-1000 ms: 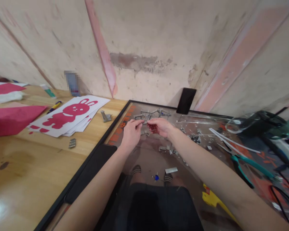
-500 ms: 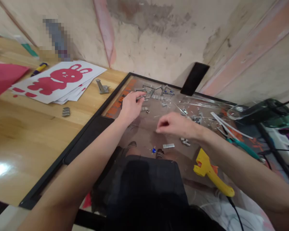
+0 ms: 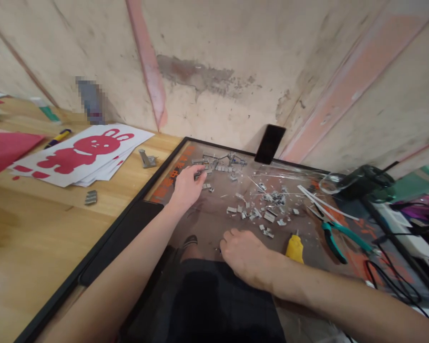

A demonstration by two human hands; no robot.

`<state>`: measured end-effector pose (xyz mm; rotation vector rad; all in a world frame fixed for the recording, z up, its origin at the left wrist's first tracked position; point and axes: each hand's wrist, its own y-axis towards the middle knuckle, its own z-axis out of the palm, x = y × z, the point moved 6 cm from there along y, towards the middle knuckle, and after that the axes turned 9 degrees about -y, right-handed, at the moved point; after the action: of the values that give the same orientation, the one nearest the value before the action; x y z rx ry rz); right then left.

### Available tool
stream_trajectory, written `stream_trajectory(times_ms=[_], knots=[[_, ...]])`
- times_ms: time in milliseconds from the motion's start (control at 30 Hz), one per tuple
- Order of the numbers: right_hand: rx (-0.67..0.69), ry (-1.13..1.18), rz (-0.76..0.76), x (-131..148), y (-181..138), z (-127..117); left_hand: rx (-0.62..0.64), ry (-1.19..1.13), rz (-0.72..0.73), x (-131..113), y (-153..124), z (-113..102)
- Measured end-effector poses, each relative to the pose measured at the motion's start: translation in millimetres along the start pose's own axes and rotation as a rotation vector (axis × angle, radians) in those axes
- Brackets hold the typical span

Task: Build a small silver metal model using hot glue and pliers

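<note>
Many small grey pieces lie scattered over the glossy brown tabletop, to the right of the left hand's fingers and beyond those of the right. The left hand has its fingers bent, the thumb tip just below the forefinger with only a narrow gap; a dark grey bit shows there, though whether it is pinched or lies behind cannot be told. Just past these fingertips sits a cluster of longer grey parts. The right hand is nearer the body, back upward, fingers curled under; their tips are hidden, so how closed they are and what they hold cannot be told. A tiny dark bit peeks out just left of them. To their right stand a yellow tool, partly covered by the forearm, then teal-handled pliers, with white strips beyond. A black phone leans upright, beyond and right of the left fingers. Left of those fingers, on wood, are a grey bracket-like part, a ridged grey piece and red rabbit artwork.
</note>
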<state>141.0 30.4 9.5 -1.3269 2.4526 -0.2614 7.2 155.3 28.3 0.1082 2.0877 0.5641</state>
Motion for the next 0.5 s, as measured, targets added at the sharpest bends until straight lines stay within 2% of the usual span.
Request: stream_trajectory(times_ms=[133,233,300,400,500], knots=[[-0.012,0.021,-0.011,2.6,-1.3,5.5,0.015,0.020,-0.028,2.3,0.0,1.5],[-0.025,0.092,-0.015,-9.8,0.7,0.3,0.012,0.027,-0.027,3.1,-0.2,1.4],[-0.054,0.157,0.045,-31.1,6.9,-8.3,0.010,0.026,-0.020,3.2,-0.3,1.2],[-0.119,0.266,0.234,-75.9,25.4,-19.0,0.008,0.020,-0.008,3.3,-0.4,1.2],[-0.152,0.381,0.382,-112.0,51.5,-15.5,0.004,0.019,0.000,3.1,-0.4,1.1]])
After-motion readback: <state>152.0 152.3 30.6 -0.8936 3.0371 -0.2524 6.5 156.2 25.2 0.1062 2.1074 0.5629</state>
